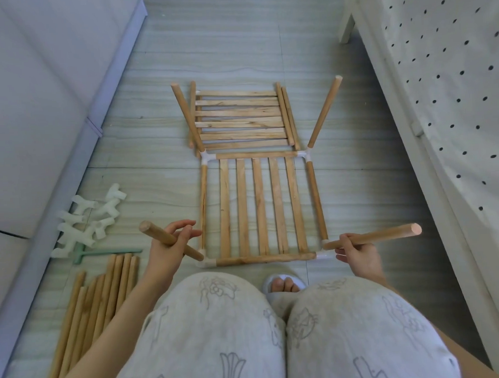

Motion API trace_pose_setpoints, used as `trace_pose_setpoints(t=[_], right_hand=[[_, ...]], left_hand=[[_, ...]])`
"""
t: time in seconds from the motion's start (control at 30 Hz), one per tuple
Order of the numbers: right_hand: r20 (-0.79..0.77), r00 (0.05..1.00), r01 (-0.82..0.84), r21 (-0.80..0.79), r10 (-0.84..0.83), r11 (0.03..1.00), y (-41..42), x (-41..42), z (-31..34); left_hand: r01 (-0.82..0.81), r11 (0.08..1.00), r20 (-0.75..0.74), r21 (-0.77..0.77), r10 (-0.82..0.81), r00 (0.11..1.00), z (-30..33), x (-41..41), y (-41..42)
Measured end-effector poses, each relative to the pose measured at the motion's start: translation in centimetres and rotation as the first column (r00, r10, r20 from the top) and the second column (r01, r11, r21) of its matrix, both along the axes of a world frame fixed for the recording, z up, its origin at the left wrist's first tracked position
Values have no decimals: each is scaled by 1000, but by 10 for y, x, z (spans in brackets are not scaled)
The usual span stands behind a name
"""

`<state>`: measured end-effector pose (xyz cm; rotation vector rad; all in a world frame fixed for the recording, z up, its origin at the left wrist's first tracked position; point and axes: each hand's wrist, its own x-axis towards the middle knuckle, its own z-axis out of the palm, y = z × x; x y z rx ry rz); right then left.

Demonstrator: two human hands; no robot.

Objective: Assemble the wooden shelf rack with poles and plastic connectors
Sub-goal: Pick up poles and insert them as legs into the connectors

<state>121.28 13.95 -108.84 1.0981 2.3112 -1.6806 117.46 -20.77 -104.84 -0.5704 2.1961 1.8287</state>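
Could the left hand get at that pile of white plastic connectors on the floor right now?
Probably yes for the way there, since bare floor lies between the left hand and the white connectors. But its fingers hold a pole, so it would need to put that down first.

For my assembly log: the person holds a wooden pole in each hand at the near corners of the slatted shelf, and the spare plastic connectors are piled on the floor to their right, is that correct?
Not quite. The head view shows the spare plastic connectors piled on the floor to the person's left, beside the loose poles. The rest stands: left hand and right hand each hold a pole at the slatted shelf's near corners.
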Motion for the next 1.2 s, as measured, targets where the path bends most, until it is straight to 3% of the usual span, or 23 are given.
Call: trace_pose_setpoints(t=[0.23, 0.43, 0.63, 0.8, 0.93, 1.07, 1.2], right_hand=[[53, 997, 54, 166, -63, 985, 2, 1, 0], [7, 997, 79, 91, -80, 993, 6, 12, -1], [73, 997, -36, 167, 24, 985, -1, 3, 5], [168, 968, -225, 256, 186, 940, 4, -3, 17], [190, 970, -191, 217, 151, 957, 10, -3, 14], [151, 981, -139, 132, 119, 981, 14, -1, 10], [216, 950, -270, 199, 227, 942, 16, 8, 4]], left_hand=[[-42, 999, 11, 9, 42, 999, 0, 1, 0], [-79, 996, 33, 28, 78, 996, -2, 4, -7], [-83, 996, 12, 14, 83, 996, -1, 3, -3], [-68, 995, 1, -74, 68, 998, -3, 4, 2], [-79, 991, -5, -108, 79, 997, -6, 5, 2], [-129, 991, 43, -42, 131, 990, -7, 3, 0], [-184, 982, 90, 36, 180, 979, -8, 3, 0]])
